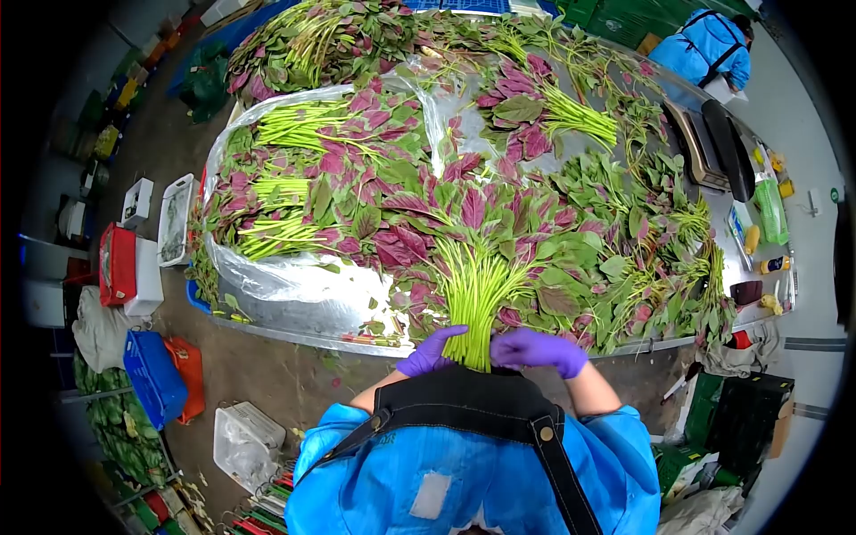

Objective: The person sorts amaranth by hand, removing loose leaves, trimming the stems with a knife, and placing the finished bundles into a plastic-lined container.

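Note:
A bunch of red amaranth [477, 303] stands in front of my apron, its green stems toward me and its purple-green leaves spread over the table. My left hand [432, 350], in a purple glove, is closed around the left side of the stems near their lower ends. My right hand [540, 351], also gloved in purple, is at the right side of the stems with its fingers curled in; whatever they hold is hidden. Around the bunch lie more loose amaranth leaves [615, 267]. Another amaranth bunch [571, 116] lies farther back.
Clear plastic sheeting [294, 278] lies under several bunches at the left of the metal table [267, 328]. A big amaranth pile [321, 45] is at the back. A scale [700, 147] and a yellow bottle [776, 265] are at the right. Another person [704, 49] works beyond. Crates [153, 379] stand at left.

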The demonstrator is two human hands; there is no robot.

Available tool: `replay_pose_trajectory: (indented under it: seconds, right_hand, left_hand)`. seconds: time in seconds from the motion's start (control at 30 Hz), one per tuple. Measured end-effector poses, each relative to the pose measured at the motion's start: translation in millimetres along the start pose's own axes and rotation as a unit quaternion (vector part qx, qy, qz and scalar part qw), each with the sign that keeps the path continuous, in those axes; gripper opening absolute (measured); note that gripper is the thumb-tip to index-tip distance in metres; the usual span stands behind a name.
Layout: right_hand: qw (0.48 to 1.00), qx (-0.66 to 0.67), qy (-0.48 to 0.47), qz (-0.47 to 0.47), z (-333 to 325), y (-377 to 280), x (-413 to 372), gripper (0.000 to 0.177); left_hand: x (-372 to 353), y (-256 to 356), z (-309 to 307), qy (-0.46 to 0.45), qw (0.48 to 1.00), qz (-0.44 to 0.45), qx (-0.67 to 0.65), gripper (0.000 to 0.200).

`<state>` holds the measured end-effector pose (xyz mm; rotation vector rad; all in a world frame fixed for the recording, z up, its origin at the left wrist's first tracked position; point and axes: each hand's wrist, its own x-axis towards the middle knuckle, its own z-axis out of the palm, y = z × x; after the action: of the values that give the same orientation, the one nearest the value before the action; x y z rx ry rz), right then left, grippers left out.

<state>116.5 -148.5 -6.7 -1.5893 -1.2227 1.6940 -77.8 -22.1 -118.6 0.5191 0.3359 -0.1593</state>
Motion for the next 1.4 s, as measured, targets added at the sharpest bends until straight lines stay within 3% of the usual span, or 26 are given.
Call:
replay_pose_trajectory:
  seconds: [0.03,0.07,0.1,0.13,0.2,0.3,0.43,0.47,0.5,0.53,0.57,0.6,0.63,0.67,0.7,0.73,0.77,0.83,0.9,0.97,1.03,1.1,1.17,1.23,1.3,1.4]
  right_hand:
    - [0.983,0.145,-0.115,0.02,-11.3,7.2,-13.9,0.02]
    - [0.999,-0.033,-0.02,0.027,-22.9,23.3,-27.8,0.022]
    - [0.975,-0.208,0.075,0.035,-27.3,32.4,-37.1,0.024]
    - [0.974,-0.21,0.077,0.037,-25.9,36.7,-38.0,0.024]
    - [0.873,-0.357,0.332,0.028,-21.9,33.6,-35.0,0.025]
    - [0.864,-0.26,0.432,-0.025,0.2,17.0,9.3,0.026]
    - [0.89,-0.216,0.393,0.086,9.0,14.7,41.6,0.022]
    - [0.938,-0.089,0.329,0.063,7.3,14.0,33.6,0.019]
    - [0.965,0.039,0.256,0.039,4.4,17.0,24.9,0.016]
    - [0.991,0.105,0.084,0.016,-4.0,28.6,13.1,0.011]
    - [0.991,0.105,0.084,0.016,-12.4,36.4,-1.6,0.011]
    - [0.993,0.096,0.021,0.066,-19.4,42.2,-17.3,0.009]
    - [0.989,0.086,-0.042,0.117,-21.9,44.6,-26.2,0.008]
    - [0.989,0.083,-0.041,0.118,-24.2,44.6,-27.3,0.008]
    - [0.975,-0.163,0.082,0.128,-23.9,45.4,-28.5,0.011]
    - [0.887,-0.397,0.199,0.129,-24.1,46.5,-29.3,0.014]
    - [0.886,-0.398,0.2,0.129,-23.1,46.2,-26.0,0.014]
    - [0.857,-0.34,0.386,0.007,-13.3,41.2,-8.1,0.02]
    - [0.884,-0.2,0.421,-0.028,1.4,29.6,16.7,0.021]
    - [0.907,-0.186,0.377,-0.008,8.7,22.7,26.0,0.019]
    - [0.946,-0.158,0.282,0.031,12.4,18.0,30.0,0.017]
    - [0.942,-0.201,0.266,0.029,-3.9,4.1,5.7,0.017]
    - [0.955,-0.267,0.089,0.099,-21.6,13.0,-15.4,0.017]
    - [0.935,-0.307,0.153,0.094,-25.6,26.5,-21.7,0.018]
    - [0.91,-0.346,0.212,0.087,-27.8,22.7,-22.2,0.019]
    - [0.95,-0.202,0.239,0.02,-20.2,-4.1,-6.1,0.022]
  left_hand:
    - [-5.1,32.5,46.6,0.038,0.985,-0.071,-0.154,0.051]
    - [-5.2,33.8,48.9,0.038,0.988,-0.064,-0.133,0.052]
    - [-6.7,32.7,50.0,0.037,0.988,-0.064,-0.134,0.052]
    - [-6.8,33.1,50.3,0.037,0.987,-0.069,-0.139,0.053]
    - [-5.6,39.5,57.0,0.034,0.987,-0.077,-0.136,0.053]
    - [-0.5,40.1,61.3,0.03,0.992,-0.078,-0.089,0.052]
    - [7.8,28.9,50.3,0.067,0.993,-0.092,-0.01,0.048]
    - [12.7,3.3,18.6,0.024,0.99,-0.008,0.14,0.047]
    - [12.5,-3.1,11.0,0.025,0.99,-0.007,0.141,0.047]
    - [12.6,-7.2,7.3,0.027,0.987,0.008,0.159,0.047]
    - [13.2,-8.8,6.5,0.028,0.983,0.023,0.178,0.047]
    - [2.6,34.4,59.6,0.08,0.992,-0.098,-0.001,0.049]
    - [0.1,41.5,69.3,0.079,0.992,-0.098,-0.003,0.049]
    - [0.0,47.2,74.4,0.083,0.991,-0.104,-0.011,0.049]
    - [-1.2,48.4,76.0,0.089,0.99,-0.112,-0.02,0.05]
    - [-0.3,45.7,72.5,0.086,0.989,-0.116,-0.04,0.051]
    - [1.9,42.1,69.9,0.085,0.989,-0.115,-0.04,0.051]
    - [5.0,36.1,67.4,0.057,0.988,-0.085,-0.117,0.05]
    - [1.8,40.5,76.7,0.056,0.986,-0.081,-0.137,0.048]
    - [3.5,40.8,78.9,0.055,0.983,-0.078,-0.156,0.046]
    - [8.7,32.7,67.4,0.129,0.979,-0.122,-0.096,0.04]
    - [13.5,9.8,38.0,0.098,0.986,-0.105,-0.079,0.039]
    - [16.6,-14.7,8.8,0.088,0.991,-0.02,0.099,0.041]
    - [8.3,11.9,43.1,0.102,0.989,-0.018,0.108,0.041]
    - [-1.1,52.2,92.4,0.118,0.988,-0.094,-0.037,0.043]
    - [6.1,42.3,76.0,0.085,0.992,-0.092,-0.022,0.042]
